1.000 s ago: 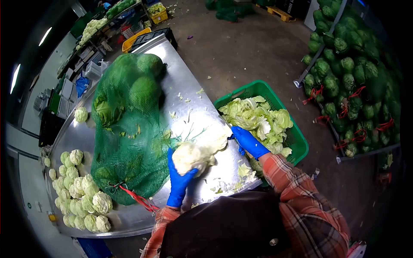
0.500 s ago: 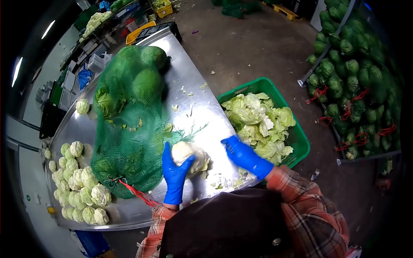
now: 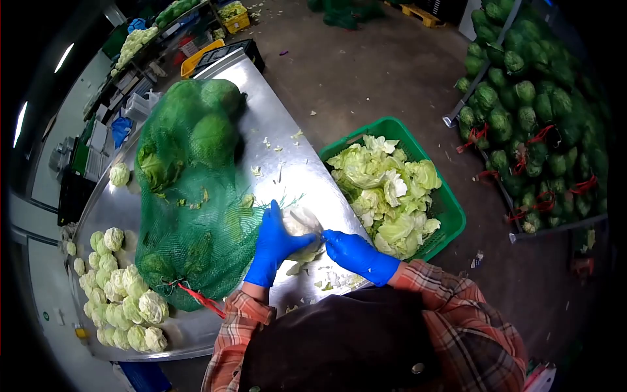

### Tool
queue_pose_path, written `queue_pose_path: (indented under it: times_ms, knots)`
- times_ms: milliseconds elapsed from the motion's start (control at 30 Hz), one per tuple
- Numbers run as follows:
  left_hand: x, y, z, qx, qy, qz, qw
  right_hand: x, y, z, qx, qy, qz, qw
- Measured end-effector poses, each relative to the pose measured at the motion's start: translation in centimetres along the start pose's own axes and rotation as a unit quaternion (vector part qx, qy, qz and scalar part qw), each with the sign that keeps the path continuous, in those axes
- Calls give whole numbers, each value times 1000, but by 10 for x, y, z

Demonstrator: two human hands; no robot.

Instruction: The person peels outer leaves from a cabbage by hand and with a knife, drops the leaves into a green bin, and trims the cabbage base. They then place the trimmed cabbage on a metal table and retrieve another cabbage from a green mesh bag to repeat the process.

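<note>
My left hand [image 3: 275, 243], in a blue glove, is wrapped round a pale cabbage [image 3: 300, 222] on the metal table [image 3: 277, 140]. On the cabbage's right side is my right hand [image 3: 349, 253], also gloved in blue, its fingers closed at the edge; what they pinch is too small to make out. Left of my hands lies a green mesh bag [image 3: 202, 228] with large green cabbages in it and a red tie at its near end. Small leaf scraps [image 3: 336, 279] are scattered close to my right hand.
A green crate [image 3: 450, 212] of loose leaves stands right of the table. Several trimmed cabbages [image 3: 124, 294] are grouped at the table's left. A rack [image 3: 480, 78] of bagged cabbages stands at the far right. Yellow and black crates [image 3: 230, 53] are beyond the table's far end.
My right hand has moved from the table's right edge to the cabbage. My left hand has shifted slightly right and now covers more of it. The view has tilted a little.
</note>
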State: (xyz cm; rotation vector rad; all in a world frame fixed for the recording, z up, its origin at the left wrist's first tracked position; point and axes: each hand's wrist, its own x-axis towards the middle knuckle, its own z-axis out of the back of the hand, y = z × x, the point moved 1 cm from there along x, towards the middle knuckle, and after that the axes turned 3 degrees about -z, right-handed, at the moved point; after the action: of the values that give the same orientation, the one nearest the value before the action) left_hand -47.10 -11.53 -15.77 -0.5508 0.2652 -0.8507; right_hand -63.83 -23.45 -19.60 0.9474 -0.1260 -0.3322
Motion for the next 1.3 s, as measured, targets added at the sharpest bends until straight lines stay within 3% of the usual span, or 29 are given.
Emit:
queue_pose_path:
  times_ms: [67, 200, 400, 500, 667, 800, 867, 967, 1033, 1067, 1167, 1200, 1300]
  knots:
    - [3, 0, 0, 3, 25, 17, 1000, 2, -6, -6, -16, -15, 11, 1000]
    - [3, -4, 0, 38, 38, 48, 997, 15, -1, -5, -53, -7, -65, 996]
    - [0, -5, -12, 65, -4, 67, 996, 22, 0, 2, -76, 0, -83, 994]
    - [2, -18, -6, 85, -13, 87, 993, 27, 3, 11, -17, 7, -75, 997]
    - [12, 0, -12, 50, -24, 60, 997, 39, -26, -7, -75, -56, 70, 993]
    - [25, 5, -9, 18, 34, 107, 993, 43, -10, 12, -82, -7, 43, 996]
    - [27, 3, 4, -50, 82, 78, 992, 41, -14, -6, 66, -12, 19, 998]
    - [33, 23, 13, -66, 122, 21, 990, 42, -23, -28, 124, -4, -7, 992]
    - [34, 24, 22, -147, 159, 18, 976, 37, 10, -11, 287, 27, -175, 941]
    - [29, 11, 34, -166, 192, 44, 966, 42, 10, -15, 226, -3, -123, 966]
    - [28, 30, 24, -149, 158, 21, 976, 53, 3, -17, 209, 9, -123, 970]
    - [28, 36, 16, -158, 137, 50, 977, 56, -6, -19, 204, -6, -94, 974]
    - [25, 7, 13, 21, 98, 67, 993, 62, -27, -20, -94, 3, 3, 996]
